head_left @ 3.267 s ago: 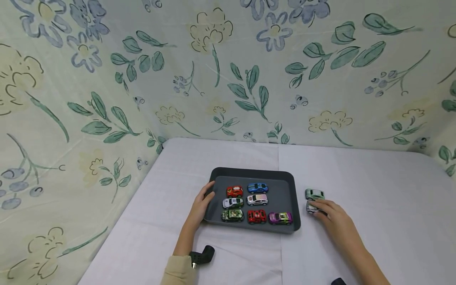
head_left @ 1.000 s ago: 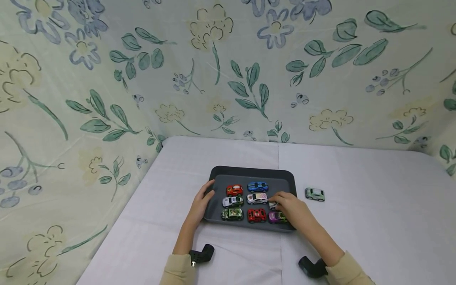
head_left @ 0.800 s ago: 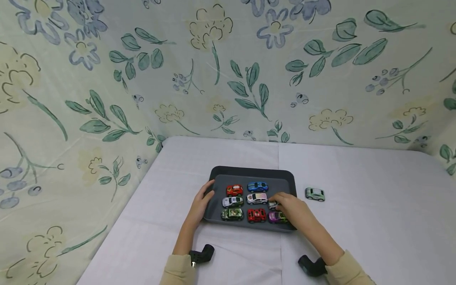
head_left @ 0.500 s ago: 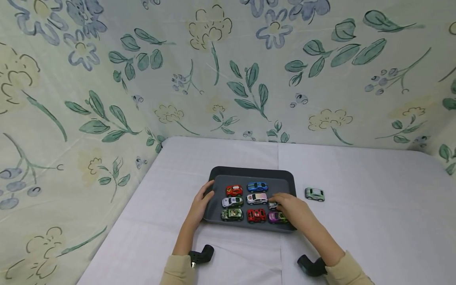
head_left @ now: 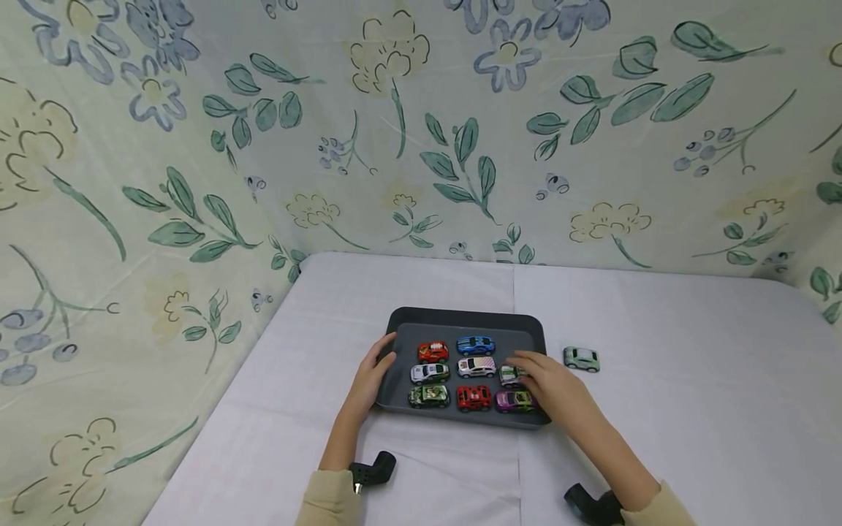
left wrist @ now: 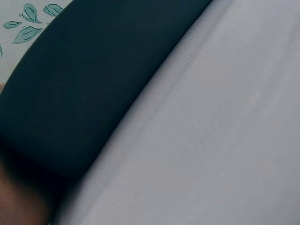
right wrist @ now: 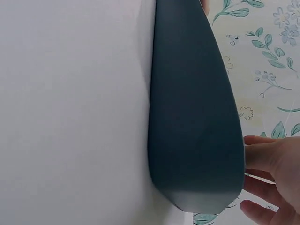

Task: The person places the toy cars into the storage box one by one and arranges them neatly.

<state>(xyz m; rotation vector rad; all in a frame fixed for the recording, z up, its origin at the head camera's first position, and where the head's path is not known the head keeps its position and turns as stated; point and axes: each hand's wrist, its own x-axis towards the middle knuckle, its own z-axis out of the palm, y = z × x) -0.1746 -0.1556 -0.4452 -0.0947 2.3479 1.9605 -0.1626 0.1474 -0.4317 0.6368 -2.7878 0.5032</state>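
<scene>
A dark grey tray [head_left: 460, 317] lies on the white cloth and holds several toy cars in rows. My left hand [head_left: 384, 352] grips the tray's left rim, thumb inside. A silver-green car [head_left: 509, 375] stands in the tray's right column, above a purple car [head_left: 515, 400] and right of a white-pink car [head_left: 475, 367]. My right hand [head_left: 534, 369] hovers just right of the silver-green car with fingers relaxed and nothing in it. The right wrist view shows the tray's outer wall [right wrist: 197, 117] and straight fingers [right wrist: 269, 161]. In the left wrist view only the tray wall [left wrist: 84, 84] shows.
A pale green car [head_left: 582, 359] sits alone on the cloth right of the tray. Floral fabric [head_left: 421, 146] walls the back and left. Black wrist mounts [head_left: 372, 470] show near the front edge.
My right hand brought the silver-green car from the cloth into the tray, let go of it and drew back a little to the right. The left hand stayed on the rim.
</scene>
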